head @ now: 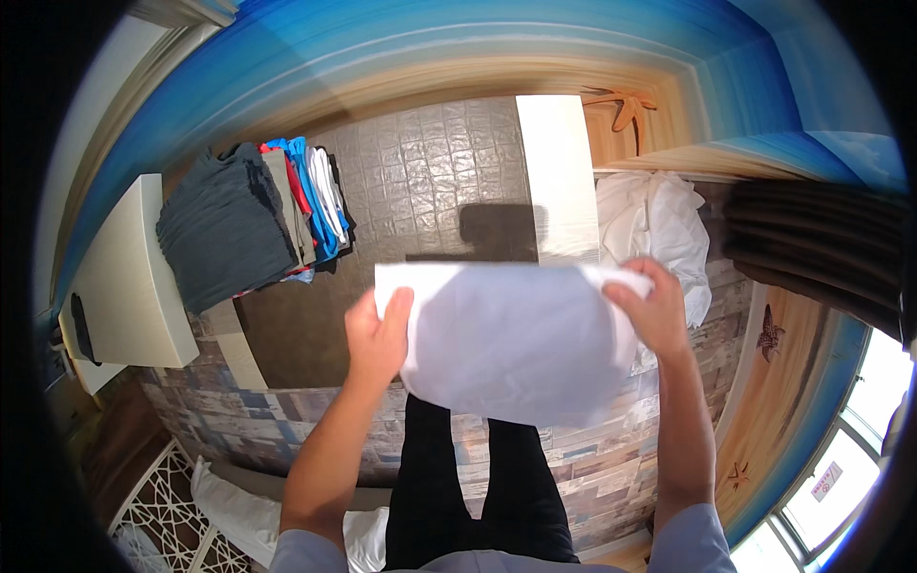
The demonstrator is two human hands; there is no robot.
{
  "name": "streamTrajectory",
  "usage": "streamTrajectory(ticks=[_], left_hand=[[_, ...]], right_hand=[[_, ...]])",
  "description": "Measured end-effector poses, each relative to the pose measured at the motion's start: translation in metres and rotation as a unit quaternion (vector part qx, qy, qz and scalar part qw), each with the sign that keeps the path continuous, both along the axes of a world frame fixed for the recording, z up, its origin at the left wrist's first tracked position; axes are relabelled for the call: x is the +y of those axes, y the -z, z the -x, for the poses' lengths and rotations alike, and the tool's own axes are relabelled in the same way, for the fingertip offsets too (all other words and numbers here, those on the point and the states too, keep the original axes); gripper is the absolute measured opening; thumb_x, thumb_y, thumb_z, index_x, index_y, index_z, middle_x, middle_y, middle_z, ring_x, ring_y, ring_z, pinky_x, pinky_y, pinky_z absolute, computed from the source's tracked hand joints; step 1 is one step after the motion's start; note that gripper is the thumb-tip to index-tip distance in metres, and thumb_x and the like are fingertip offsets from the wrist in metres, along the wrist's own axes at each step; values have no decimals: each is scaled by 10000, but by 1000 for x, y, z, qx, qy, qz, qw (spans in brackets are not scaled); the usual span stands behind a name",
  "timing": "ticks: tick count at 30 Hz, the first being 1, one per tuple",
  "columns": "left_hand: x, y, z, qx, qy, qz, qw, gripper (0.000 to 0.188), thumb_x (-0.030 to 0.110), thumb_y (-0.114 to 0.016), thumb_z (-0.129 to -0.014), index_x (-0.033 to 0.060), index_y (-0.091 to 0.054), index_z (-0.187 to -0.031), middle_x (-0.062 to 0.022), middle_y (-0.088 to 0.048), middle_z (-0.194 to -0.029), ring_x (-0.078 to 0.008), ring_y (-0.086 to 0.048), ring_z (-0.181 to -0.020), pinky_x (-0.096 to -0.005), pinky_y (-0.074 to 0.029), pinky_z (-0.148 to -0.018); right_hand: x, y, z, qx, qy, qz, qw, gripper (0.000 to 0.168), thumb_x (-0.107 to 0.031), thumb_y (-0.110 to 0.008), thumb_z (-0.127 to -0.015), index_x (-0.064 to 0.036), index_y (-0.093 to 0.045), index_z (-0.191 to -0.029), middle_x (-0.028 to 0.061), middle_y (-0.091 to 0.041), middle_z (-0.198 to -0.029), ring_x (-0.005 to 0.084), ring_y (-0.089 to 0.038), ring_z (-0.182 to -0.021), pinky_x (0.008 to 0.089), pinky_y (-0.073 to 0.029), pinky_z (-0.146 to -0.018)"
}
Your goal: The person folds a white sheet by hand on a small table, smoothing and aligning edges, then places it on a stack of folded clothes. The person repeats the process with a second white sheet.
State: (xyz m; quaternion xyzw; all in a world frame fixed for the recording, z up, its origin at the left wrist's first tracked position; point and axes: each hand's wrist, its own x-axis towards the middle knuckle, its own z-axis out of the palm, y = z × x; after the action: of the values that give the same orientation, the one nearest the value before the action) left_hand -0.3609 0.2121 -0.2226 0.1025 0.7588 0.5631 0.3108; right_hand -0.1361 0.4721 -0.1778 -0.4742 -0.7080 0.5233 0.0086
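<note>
A white folded cloth (516, 336) hangs between my two hands in front of my legs, its upper edge nearly straight. My left hand (380, 329) grips it at the left side, with the thumb lying on the near face. On the other side my right hand (652, 308) pinches the upper right corner between thumb and fingers. The cloth is slightly blurred, and a shadow covers most of its face. Beyond it stands a low table (430, 165) with a brown, textured top. Folded clothes (229, 215) lie overlapping at its left end, with a dark grey garment foremost.
A crumpled white plastic bag (655, 222) lies right of the table's pale end strip (559, 172). A cream cabinet (125, 279) stands at left. Dark curtains (817, 251) hang at right. White pillows (236, 508) and a latticed panel (168, 501) are at lower left.
</note>
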Motion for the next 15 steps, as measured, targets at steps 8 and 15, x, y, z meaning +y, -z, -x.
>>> streamTrajectory(ticks=[8,15], left_hand=[[33,111,43,124,-28,134,983,410,297,-739,-890,-29,-604,-1099,-122,-676,-854,-210,-620,-752,-355,-498,-710],[20,81,6,385,104,196,896,657,211,-730,-838,29,-455,-1407,-225,-474,-1414,-415,-425,-1329,-535,-283,-1119]], right_hand=[[19,152,29,20,87,83,993,490,-140,-793,-802,46,-549,-1184,100,-651,-910,171,-619,-818,321,-517,-756],[-55,125,53,10,-95,-377,921,690,-181,-722,-827,-11,-429,-1428,219,-417,-1463,441,-372,-1364,566,-301,-1111]])
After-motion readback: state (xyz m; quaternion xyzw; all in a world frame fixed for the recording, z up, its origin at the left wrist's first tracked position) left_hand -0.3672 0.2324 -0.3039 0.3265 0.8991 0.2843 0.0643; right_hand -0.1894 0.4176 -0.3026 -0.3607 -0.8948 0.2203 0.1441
